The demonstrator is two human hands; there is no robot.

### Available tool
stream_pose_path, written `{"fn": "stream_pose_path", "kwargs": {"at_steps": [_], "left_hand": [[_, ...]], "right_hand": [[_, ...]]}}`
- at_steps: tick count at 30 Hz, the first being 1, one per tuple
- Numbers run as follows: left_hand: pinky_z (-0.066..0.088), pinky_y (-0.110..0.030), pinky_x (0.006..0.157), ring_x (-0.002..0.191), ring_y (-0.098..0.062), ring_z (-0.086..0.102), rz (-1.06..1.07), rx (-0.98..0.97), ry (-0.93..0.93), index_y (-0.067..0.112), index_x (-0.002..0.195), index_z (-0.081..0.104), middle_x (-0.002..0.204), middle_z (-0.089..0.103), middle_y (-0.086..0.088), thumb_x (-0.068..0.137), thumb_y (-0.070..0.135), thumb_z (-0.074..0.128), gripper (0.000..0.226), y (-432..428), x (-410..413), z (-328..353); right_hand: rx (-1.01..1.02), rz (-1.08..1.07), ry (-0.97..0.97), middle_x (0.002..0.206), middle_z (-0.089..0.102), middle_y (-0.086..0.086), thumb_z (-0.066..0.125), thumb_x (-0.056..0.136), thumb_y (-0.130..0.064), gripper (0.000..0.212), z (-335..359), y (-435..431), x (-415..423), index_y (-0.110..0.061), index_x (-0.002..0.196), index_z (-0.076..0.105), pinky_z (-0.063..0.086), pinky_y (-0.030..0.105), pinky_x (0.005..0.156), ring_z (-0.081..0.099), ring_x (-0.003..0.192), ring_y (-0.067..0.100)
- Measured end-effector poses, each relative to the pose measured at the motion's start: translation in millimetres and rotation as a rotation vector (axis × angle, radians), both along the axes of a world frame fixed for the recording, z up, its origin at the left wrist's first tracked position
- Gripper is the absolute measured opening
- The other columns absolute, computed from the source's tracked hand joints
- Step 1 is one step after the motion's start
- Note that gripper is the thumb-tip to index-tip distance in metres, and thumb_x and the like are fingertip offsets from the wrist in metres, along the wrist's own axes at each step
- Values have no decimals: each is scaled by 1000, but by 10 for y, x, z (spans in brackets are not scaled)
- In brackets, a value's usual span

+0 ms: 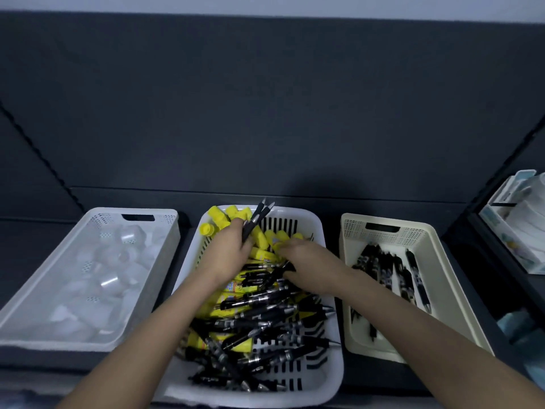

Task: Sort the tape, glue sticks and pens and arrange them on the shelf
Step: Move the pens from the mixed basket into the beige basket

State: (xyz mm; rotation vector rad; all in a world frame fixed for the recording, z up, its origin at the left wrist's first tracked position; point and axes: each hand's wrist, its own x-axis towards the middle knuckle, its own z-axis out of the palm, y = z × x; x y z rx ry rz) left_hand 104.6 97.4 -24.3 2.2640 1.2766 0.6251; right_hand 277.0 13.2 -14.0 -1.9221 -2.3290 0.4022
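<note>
Left hand [228, 252]: clamped round 2 held pens [261, 214], gripped low on the barrels, with their tips sticking out beyond the fingers.
Right hand [306, 264]: just beside the left hand, fingers curled down into the pile with a black pen at the thumb; whether it has closed on that pen I cannot tell.
Middle basket [312, 216]: under both hands, still mixed.
Loose pens [265, 314]: heaped criss-cross below the wrists and toward the person.
Glue sticks [224, 215]: yellow, past the fingertips at the far end, with more buried under the pens.
Right basket [348, 219]: outside the right forearm, holding the sorted pens [386, 267] in a rough row.
Left basket [165, 214]: well outside the left forearm, filled with tape [109, 281].
Shelf [35, 231]: carries all 3 baskets side by side.
Step, as I judge it: pulling pens out of the mix to move across to the right basket.
Handling: the pens look light, stiff and smooth, so likely to slide in a bunch; the ribbed grip near the tip seems the surest hold, with the barrels kept parallel.
Glue sticks, handling: short, rigid and round, so prone to roll; best pinched across the body, not by the cap.
Risk: tangled clips may drag neighbouring pens up with the one lifted.
</note>
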Motion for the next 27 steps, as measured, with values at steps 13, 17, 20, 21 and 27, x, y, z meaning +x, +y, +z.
{"fn": "stream_pose_path", "kwargs": {"at_steps": [13,17,20,21,27], "left_hand": [[40,-26,48,55,-20,58,137,-205,-219,21,80,43,66,56,-3,93,14,55,18,-120,-461,33],[40,-15,45,44,-4,53,136,-287,-344,20,84,48,66,60,3,93,11,53,14,-143,-486,48],[40,-13,46,45,-4,53,138,-312,-411,17,83,49,65,61,5,94,9,52,14,-172,-480,83],[41,-13,47,45,-4,53,138,-326,-433,16,83,50,66,62,4,94,8,52,14,-181,-476,103],[45,-22,50,51,-11,52,100,-491,-612,8,94,54,72,62,-1,97,10,51,5,-246,-349,230]], "right_hand": [[-60,149,-347,105,54,12,68,81,-28,27,-94,345,-269,-10,96,55,42,42,82,43,106,31],[-69,164,-342,102,57,15,66,82,-21,24,-171,345,-289,-6,98,54,43,45,87,44,106,32],[-8,135,-309,98,55,13,65,84,-28,26,-189,349,-268,-5,94,58,44,41,80,45,99,29],[22,98,-221,94,54,10,64,84,-26,22,-175,349,-247,-7,89,55,41,36,75,47,95,27],[146,-331,715,68,56,0,50,94,-11,6,216,237,-69,-11,91,44,43,21,53,55,58,13]]}}
